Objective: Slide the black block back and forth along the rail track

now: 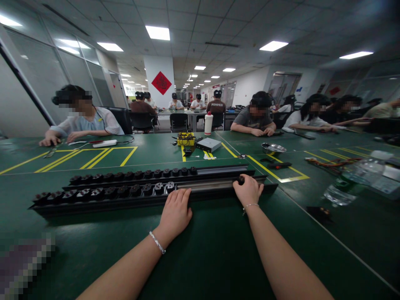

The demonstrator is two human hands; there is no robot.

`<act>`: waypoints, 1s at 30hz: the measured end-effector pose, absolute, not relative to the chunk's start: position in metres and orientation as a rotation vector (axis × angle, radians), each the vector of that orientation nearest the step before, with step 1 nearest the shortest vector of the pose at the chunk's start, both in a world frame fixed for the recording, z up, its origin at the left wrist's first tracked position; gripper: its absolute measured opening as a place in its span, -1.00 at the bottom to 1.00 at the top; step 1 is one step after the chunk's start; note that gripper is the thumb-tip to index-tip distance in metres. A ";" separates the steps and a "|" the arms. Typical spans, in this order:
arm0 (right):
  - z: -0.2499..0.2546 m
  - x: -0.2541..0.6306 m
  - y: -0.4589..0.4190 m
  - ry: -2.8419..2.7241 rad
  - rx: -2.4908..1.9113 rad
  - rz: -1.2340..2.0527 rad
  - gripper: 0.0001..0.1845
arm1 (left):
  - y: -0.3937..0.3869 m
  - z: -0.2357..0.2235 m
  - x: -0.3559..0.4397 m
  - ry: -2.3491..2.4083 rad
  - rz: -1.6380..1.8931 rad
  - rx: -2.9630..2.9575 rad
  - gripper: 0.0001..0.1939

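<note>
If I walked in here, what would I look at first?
Probably the two long black rails lying side by side across the green table, each with a row of small dark pieces along its left part. Both hands rest on the nearer rail: the left hand near its middle, the right hand further right. After that, a red diamond sign on the white pillar at the back stands out.

metal bowl (273, 148), water bottle (353, 183), grey box (208, 144), seated co-workers

Both hands, left hand (175, 212) and right hand (248, 190), rest on the near black rail (125, 196) on the green table (218, 250)
</note>
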State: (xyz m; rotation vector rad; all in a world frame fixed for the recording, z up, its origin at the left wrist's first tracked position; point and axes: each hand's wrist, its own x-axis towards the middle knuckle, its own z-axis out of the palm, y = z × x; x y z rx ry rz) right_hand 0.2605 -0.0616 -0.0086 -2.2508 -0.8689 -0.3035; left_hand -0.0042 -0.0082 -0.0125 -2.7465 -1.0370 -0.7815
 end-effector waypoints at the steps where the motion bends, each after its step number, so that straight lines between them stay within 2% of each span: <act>1: -0.008 0.261 -0.062 -0.868 -2.250 -0.299 -0.61 | -0.008 -0.013 -0.004 -1.035 -0.785 -2.744 -0.43; 30: -0.012 0.264 -0.063 -0.842 -2.234 -0.359 -0.59 | -0.007 -0.015 -0.004 -1.015 -0.798 -2.744 -0.44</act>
